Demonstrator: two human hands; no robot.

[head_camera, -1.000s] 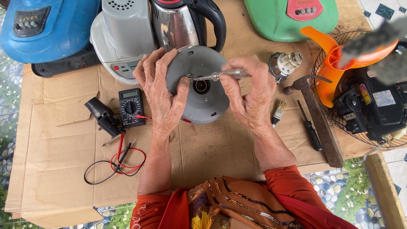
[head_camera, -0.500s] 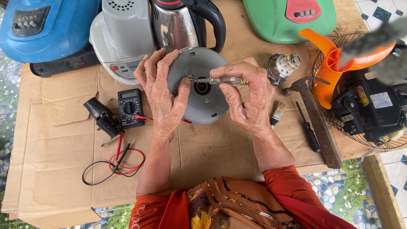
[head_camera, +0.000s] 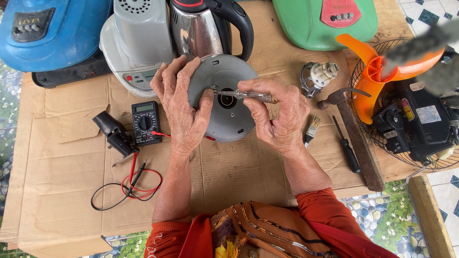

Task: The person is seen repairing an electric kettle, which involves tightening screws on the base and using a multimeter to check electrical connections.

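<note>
Crosswise, screwdriver (head_camera: 246, 95) tip leftward over kettle base (head_camera: 224, 119)

One kettle base (head_camera: 224, 102), one kettle (head_camera: 201, 28), one multimeter (head_camera: 146, 123), one hammer (head_camera: 354, 134), two screwdrivers (head_camera: 246, 95).

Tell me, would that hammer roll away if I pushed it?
Probably not: the hammer lies flat on the cardboard, and its handle looks flat-sided, so it would likely slide. Its metal head probably makes that end heavy.
</note>
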